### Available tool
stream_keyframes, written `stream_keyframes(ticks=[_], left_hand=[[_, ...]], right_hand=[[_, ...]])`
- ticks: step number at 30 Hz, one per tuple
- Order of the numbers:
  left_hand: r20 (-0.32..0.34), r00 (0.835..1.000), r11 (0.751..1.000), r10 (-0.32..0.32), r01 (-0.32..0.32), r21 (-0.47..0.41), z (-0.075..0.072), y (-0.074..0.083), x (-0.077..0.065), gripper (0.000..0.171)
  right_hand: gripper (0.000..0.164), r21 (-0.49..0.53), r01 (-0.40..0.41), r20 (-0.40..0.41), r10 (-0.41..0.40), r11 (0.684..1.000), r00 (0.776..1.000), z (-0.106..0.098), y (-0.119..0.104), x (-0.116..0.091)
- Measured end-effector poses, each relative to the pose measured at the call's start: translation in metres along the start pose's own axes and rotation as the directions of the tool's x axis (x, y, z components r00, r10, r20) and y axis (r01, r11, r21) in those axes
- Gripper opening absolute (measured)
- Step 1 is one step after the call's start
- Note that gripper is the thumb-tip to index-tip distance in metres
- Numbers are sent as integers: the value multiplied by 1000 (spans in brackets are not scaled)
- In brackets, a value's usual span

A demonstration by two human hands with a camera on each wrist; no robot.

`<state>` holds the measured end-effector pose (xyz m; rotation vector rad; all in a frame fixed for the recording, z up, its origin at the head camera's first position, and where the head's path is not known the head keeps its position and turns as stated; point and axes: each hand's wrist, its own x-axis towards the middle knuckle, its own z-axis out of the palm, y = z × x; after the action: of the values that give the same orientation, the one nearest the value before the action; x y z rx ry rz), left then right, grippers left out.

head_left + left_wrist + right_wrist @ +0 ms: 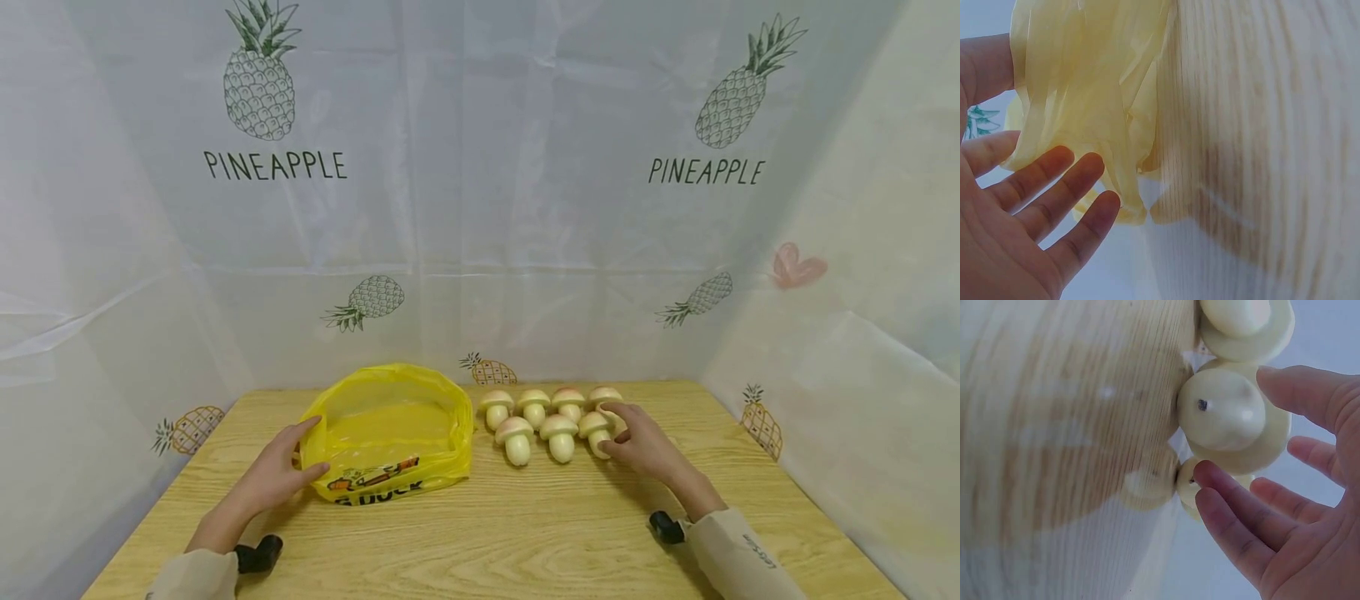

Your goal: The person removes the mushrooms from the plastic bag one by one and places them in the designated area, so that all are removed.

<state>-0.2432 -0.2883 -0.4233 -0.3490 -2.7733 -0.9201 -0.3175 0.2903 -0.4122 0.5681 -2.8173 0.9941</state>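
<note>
A yellow plastic bag (442, 475) with duck lettering stands with its mouth spread wide on the left half of the table. My left hand (276, 471) is at the bag's left side, thumb and fingers spread; in the left wrist view its thumb passes behind the thin plastic (1085, 81) and the other fingers are loosely extended. Several toy mushrooms with pale stems and pinkish caps lie in two rows right of the bag. My right hand (641, 442) reaches round the front-right mushroom (1222, 412), thumb right at its edge, fingers spread and relaxed beyond it.
The wooden table (465, 550) runs back to a white curtain (525, 225) printed with pineapples, which also hangs along both sides. A black wrist mount (258, 554) is below my left hand, and another black mount (666, 527) sits by the right sleeve.
</note>
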Motion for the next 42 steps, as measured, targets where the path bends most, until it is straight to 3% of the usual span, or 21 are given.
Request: stream_keyframes(ticks=[33,42], left_hand=[[-1,1000,1000,0,0,-10,-1,0,6,77],[-6,1000,1000,15,-15,6,1,-5,2,78]], right_hand=[[68,-19,-20,28,20,1000,999,-6,4,0],[70,-5,-36,43,36,999,998,-6,4,-2]])
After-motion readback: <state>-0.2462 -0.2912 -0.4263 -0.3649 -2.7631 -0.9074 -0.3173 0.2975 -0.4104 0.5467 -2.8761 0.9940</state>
